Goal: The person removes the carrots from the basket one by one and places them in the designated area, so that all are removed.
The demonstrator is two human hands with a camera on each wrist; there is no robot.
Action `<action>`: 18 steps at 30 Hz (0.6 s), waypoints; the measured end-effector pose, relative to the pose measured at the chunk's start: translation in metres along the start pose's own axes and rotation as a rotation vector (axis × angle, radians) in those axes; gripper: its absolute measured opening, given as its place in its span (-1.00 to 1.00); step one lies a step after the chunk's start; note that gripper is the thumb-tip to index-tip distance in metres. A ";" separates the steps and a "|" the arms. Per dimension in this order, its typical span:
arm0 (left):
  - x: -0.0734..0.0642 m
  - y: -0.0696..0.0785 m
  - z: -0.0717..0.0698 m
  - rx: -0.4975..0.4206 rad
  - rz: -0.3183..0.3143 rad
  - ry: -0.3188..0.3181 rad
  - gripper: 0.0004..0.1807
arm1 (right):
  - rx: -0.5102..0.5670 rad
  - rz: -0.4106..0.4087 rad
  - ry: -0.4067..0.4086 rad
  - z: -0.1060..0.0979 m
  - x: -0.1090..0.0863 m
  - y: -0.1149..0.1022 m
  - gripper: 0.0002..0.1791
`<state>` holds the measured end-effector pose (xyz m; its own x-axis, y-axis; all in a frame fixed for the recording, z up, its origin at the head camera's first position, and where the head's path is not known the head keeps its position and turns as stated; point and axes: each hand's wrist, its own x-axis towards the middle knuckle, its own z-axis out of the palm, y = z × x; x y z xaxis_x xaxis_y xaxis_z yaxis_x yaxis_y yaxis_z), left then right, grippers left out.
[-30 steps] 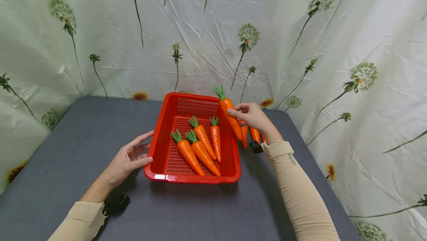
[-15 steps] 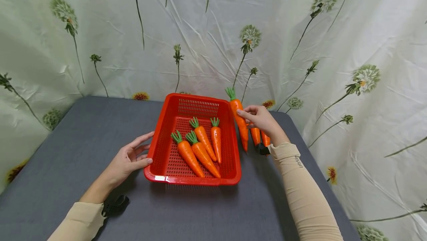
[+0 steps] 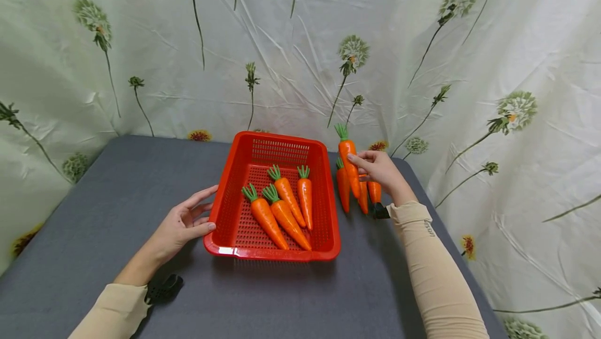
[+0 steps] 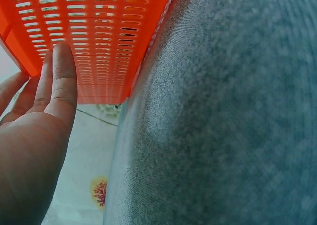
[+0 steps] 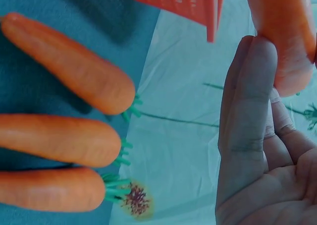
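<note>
In the head view my right hand (image 3: pixel 381 172) pinches an orange carrot (image 3: pixel 346 149) with a green top between thumb and fingers. It holds the carrot raised, top pointing away, just right of a red perforated basket (image 3: pixel 277 254). Below it several other carrots (image 5: pixel 74 64) lie side by side on the table, partly covered by the hand in the head view. My left hand (image 3: pixel 180 224) rests against the basket's left side, thumb at the rim. The left wrist view shows its fingers (image 4: pixel 63 71) fairly straight along the slotted outer wall. Several carrots (image 3: pixel 265 218) lie inside the basket.
A grey cloth-covered table (image 3: pixel 263 302) carries everything. Behind it and at the sides hangs a pale curtain (image 3: pixel 291 68) printed with dandelions. A black strap (image 3: pixel 164 288) shows at the left wrist.
My right hand has carried the carrot to the right, from over the basket's right rim to beyond it, above the carrots on the table. The left hand and the basket stay put.
</note>
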<state>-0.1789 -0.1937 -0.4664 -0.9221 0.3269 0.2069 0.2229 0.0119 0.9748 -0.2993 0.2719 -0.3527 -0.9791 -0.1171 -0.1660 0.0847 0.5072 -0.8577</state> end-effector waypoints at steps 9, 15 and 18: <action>0.000 -0.001 0.000 -0.036 0.012 -0.013 -0.19 | -0.015 0.044 0.056 -0.015 -0.001 0.014 -0.29; 0.001 -0.001 0.000 -0.032 0.019 -0.012 -0.19 | 0.006 0.074 0.075 -0.024 -0.003 0.024 -0.29; 0.001 -0.001 -0.001 -0.031 0.018 -0.012 -0.19 | 0.008 0.084 0.079 -0.028 -0.005 0.027 -0.29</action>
<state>-0.1804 -0.1939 -0.4672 -0.9142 0.3383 0.2231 0.2291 -0.0227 0.9731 -0.2973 0.3099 -0.3615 -0.9799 -0.0068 -0.1993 0.1686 0.5056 -0.8462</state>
